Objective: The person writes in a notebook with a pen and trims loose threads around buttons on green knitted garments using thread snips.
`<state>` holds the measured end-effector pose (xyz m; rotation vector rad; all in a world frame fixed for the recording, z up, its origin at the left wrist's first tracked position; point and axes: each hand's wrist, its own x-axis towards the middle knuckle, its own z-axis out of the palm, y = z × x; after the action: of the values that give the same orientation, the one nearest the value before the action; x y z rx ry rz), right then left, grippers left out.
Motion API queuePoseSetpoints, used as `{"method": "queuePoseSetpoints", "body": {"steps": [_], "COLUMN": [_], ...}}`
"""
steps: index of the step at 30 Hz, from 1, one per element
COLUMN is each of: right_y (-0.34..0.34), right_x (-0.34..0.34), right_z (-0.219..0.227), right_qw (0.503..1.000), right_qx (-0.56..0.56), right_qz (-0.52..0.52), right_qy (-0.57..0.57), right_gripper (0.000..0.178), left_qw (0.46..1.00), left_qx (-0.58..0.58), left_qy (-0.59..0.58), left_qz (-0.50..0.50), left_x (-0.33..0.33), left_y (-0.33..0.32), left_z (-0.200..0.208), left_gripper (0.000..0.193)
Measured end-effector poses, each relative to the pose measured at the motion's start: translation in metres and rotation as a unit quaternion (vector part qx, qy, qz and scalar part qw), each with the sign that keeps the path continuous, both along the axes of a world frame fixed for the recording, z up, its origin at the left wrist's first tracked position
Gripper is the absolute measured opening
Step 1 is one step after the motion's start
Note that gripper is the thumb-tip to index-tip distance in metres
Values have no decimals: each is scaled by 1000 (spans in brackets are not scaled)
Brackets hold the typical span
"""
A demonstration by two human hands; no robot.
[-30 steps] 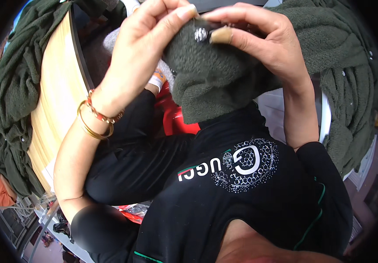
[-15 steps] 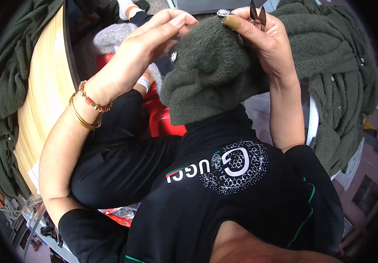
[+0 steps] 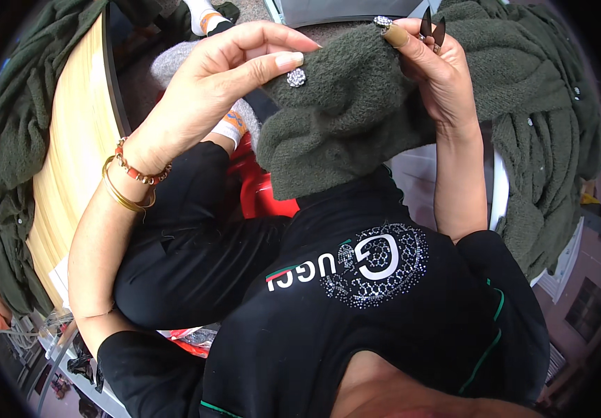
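Observation:
A dark green fuzzy knitted garment (image 3: 335,146) is bunched above my lap, its upper edge stretched between my hands. My left hand (image 3: 220,87) pinches the left part of that edge between thumb and fingers, right beside a round sparkly rhinestone button (image 3: 296,77). With a tan cover on its thumb, my right hand (image 3: 447,83) grips the other end at a second rhinestone button (image 3: 383,21). Two dark pointed blades, looking like thread snips (image 3: 432,31), stick up from the right hand; their handle is hidden in the palm.
More dark green knitwear (image 3: 544,104) hangs in a heap over a white edge at the right. To the left stands a pale wooden table (image 3: 70,153), also with green knitwear (image 3: 14,118) on it. A red stool (image 3: 265,194) shows below the garment, near a fluffy grey item (image 3: 170,63).
Both hands have shifted slightly to the right with the garment edge. The left fingers have turned, and the left button now faces up in full view.

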<state>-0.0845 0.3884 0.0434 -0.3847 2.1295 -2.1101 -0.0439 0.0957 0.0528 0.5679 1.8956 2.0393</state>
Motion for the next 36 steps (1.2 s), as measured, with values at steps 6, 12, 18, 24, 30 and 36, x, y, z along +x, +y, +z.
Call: {"method": "queuePoseSetpoints", "body": {"steps": [6,12,18,24,30,36], "right_y": [-1,-3,-29,-42,-50,-47], "right_x": [-1,-2,11,23,22,20], "right_z": [-1,-1,14,30,30,26], "right_qw": [1000,999,994,975,976,975], "right_qx": [8,38,87,130,74,40], "right_qz": [-3,3,56,171,189,208], "right_qy": [-7,-8,44,54,75,64], "right_gripper": [20,20,29,34,30,28], "left_qw": [999,998,993,991,992,992], "left_qx": [-21,-22,39,78,43,15], "left_qy": [7,-4,22,12,94,92], "left_qz": [32,59,113,110,76,89], "left_x": [0,0,0,1,-2,2], "left_y": [-5,-9,-2,0,2,9], "left_z": [0,1,-3,1,3,8], "left_gripper": [16,13,14,15,14,13]}}
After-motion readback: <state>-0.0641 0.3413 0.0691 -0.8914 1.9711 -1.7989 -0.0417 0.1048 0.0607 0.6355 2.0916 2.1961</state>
